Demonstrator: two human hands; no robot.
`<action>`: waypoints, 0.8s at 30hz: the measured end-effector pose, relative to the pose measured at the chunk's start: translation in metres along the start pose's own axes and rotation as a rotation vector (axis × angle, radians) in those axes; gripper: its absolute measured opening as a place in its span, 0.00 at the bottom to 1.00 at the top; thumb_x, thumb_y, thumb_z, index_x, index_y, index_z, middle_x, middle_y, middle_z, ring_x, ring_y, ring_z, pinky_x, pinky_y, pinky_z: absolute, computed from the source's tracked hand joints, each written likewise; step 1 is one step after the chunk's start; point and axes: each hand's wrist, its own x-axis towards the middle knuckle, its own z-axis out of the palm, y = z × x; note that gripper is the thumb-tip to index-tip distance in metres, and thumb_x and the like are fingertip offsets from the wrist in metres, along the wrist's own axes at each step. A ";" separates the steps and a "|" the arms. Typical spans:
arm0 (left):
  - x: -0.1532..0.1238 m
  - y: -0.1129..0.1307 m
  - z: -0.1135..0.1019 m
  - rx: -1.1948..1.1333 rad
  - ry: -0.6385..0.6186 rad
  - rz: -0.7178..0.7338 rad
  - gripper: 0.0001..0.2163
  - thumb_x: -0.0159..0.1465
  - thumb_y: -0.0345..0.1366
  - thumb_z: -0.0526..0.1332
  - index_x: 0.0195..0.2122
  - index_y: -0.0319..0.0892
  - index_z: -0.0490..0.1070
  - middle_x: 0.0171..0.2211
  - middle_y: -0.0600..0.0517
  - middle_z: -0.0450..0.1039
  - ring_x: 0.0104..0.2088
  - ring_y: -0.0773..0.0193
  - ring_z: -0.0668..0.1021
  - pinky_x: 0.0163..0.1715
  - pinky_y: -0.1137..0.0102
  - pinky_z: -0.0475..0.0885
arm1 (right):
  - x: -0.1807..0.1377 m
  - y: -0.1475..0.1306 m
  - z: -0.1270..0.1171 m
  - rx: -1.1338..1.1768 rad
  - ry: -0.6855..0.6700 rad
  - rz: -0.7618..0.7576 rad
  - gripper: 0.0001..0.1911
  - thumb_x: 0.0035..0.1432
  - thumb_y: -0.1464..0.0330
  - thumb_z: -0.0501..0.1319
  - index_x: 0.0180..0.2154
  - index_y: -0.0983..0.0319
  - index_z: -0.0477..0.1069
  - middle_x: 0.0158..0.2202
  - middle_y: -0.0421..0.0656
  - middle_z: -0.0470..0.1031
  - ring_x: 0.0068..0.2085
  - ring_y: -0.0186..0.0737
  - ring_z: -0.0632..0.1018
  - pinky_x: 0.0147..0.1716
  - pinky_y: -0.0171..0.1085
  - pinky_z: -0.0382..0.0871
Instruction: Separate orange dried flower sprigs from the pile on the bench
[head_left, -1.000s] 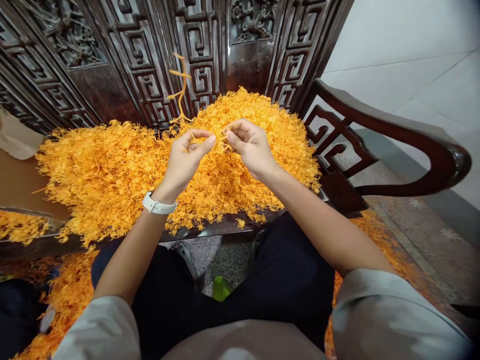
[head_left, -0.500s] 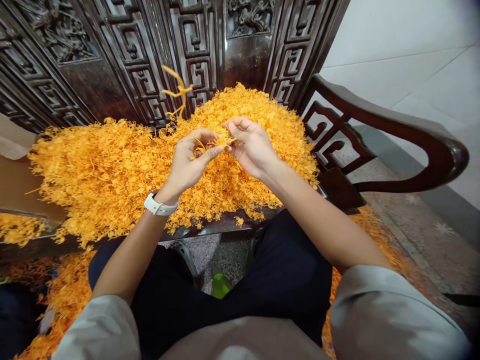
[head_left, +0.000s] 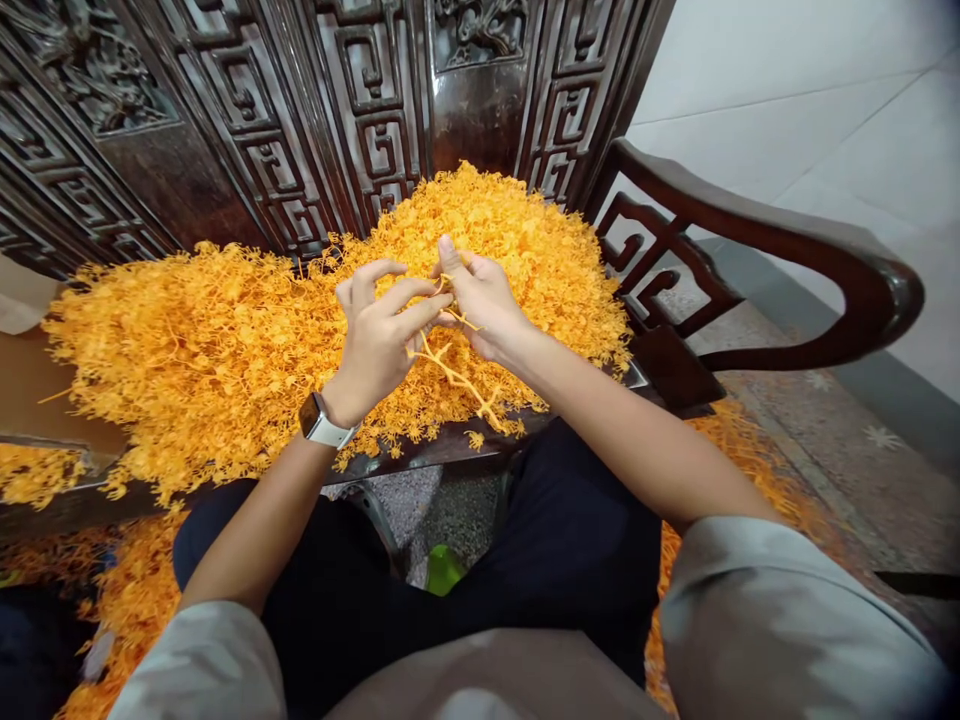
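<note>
One long dark wooden bench [head_left: 480, 110] fills the far side, its carved lattice back standing upright, and we've got a huge pile of orange pieces [head_left: 225, 340] heaped along its seat, right up against that back! Nearer us, dark trousers [head_left: 562, 540] stretch toward the seat's front edge, with more orange scraps [head_left: 135, 600] spread over the floor at the left. To the right, the curved armrest [head_left: 765, 220] sweeps round beside the heap. Now to the action: the left hand [head_left: 379, 340] is half curled over the pile, fingers bent, a stem in its grip, its thumb mostly hidden; the right hand [head_left: 484, 300] meets it at the fingertips, thumb up, fingers folded in around a thin strand. That branched orange stem [head_left: 454, 375] dangles below the left fingers, slanting toward the seat edge. A pale-strapped watch [head_left: 328, 428] circles the left wrist, and smallest of all, a thin orange strand [head_left: 463, 316] pokes out across the right palm.
</note>
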 end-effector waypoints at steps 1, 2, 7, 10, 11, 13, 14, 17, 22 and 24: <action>-0.001 0.002 0.001 -0.039 -0.005 0.020 0.01 0.65 0.38 0.70 0.36 0.50 0.82 0.44 0.47 0.79 0.61 0.44 0.68 0.60 0.50 0.60 | 0.002 0.000 -0.002 -0.017 0.006 0.001 0.34 0.51 0.33 0.66 0.32 0.56 0.63 0.22 0.35 0.63 0.23 0.31 0.63 0.19 0.34 0.56; -0.002 0.003 0.003 -0.080 -0.018 0.039 0.03 0.66 0.40 0.70 0.36 0.49 0.81 0.44 0.47 0.79 0.59 0.46 0.70 0.59 0.52 0.63 | 0.005 0.001 -0.004 -0.035 0.004 0.001 0.35 0.51 0.32 0.65 0.31 0.56 0.63 0.21 0.35 0.61 0.21 0.31 0.62 0.18 0.34 0.54; -0.006 0.011 0.016 -0.379 -0.091 -0.139 0.18 0.69 0.53 0.64 0.30 0.45 0.73 0.25 0.52 0.66 0.28 0.63 0.69 0.32 0.65 0.68 | 0.005 -0.002 -0.008 -0.132 0.019 -0.109 0.36 0.52 0.30 0.62 0.27 0.56 0.60 0.20 0.34 0.55 0.21 0.31 0.59 0.18 0.36 0.50; -0.007 0.014 0.025 -0.643 -0.103 -0.341 0.25 0.66 0.61 0.64 0.26 0.45 0.65 0.19 0.59 0.53 0.19 0.71 0.57 0.19 0.72 0.55 | 0.001 -0.004 -0.003 -0.220 0.042 -0.212 0.37 0.52 0.30 0.62 0.25 0.56 0.56 0.21 0.35 0.54 0.23 0.33 0.59 0.20 0.36 0.50; -0.007 0.015 0.026 -0.704 -0.097 -0.395 0.27 0.65 0.62 0.65 0.25 0.44 0.63 0.19 0.59 0.51 0.17 0.73 0.54 0.17 0.73 0.52 | 0.001 -0.005 -0.002 -0.246 0.042 -0.227 0.38 0.51 0.31 0.63 0.25 0.56 0.55 0.21 0.35 0.53 0.24 0.33 0.59 0.20 0.36 0.50; -0.006 0.019 0.024 -0.784 -0.073 -0.483 0.29 0.63 0.63 0.66 0.23 0.44 0.58 0.19 0.61 0.49 0.16 0.75 0.51 0.15 0.74 0.48 | 0.003 -0.008 -0.003 -0.285 0.010 -0.240 0.38 0.51 0.31 0.64 0.24 0.56 0.53 0.21 0.35 0.51 0.24 0.33 0.59 0.21 0.36 0.49; -0.006 0.022 0.021 -0.811 -0.061 -0.513 0.30 0.63 0.63 0.66 0.22 0.44 0.57 0.18 0.61 0.47 0.16 0.75 0.50 0.14 0.74 0.46 | 0.006 -0.010 -0.007 -0.295 -0.007 -0.250 0.38 0.51 0.31 0.64 0.24 0.56 0.52 0.21 0.34 0.50 0.24 0.33 0.58 0.22 0.37 0.49; -0.006 0.032 -0.001 -0.851 -0.008 -0.536 0.31 0.65 0.61 0.66 0.21 0.45 0.54 0.16 0.62 0.43 0.15 0.75 0.48 0.13 0.74 0.45 | 0.020 -0.025 -0.034 -0.306 -0.006 -0.287 0.38 0.53 0.30 0.60 0.24 0.55 0.51 0.20 0.34 0.46 0.24 0.33 0.56 0.23 0.38 0.49; -0.005 0.049 -0.030 -0.885 0.116 -0.503 0.31 0.67 0.59 0.65 0.19 0.43 0.55 0.16 0.61 0.42 0.14 0.75 0.48 0.12 0.74 0.45 | 0.038 -0.048 -0.079 -0.370 0.133 -0.402 0.38 0.55 0.26 0.48 0.25 0.54 0.52 0.20 0.34 0.44 0.25 0.35 0.56 0.26 0.39 0.54; -0.004 0.050 -0.028 -0.898 0.102 -0.509 0.32 0.67 0.62 0.63 0.19 0.43 0.55 0.15 0.60 0.43 0.14 0.75 0.48 0.12 0.74 0.46 | 0.039 -0.047 -0.081 -0.487 0.142 -0.459 0.39 0.58 0.27 0.43 0.26 0.55 0.57 0.22 0.37 0.51 0.27 0.37 0.63 0.29 0.41 0.60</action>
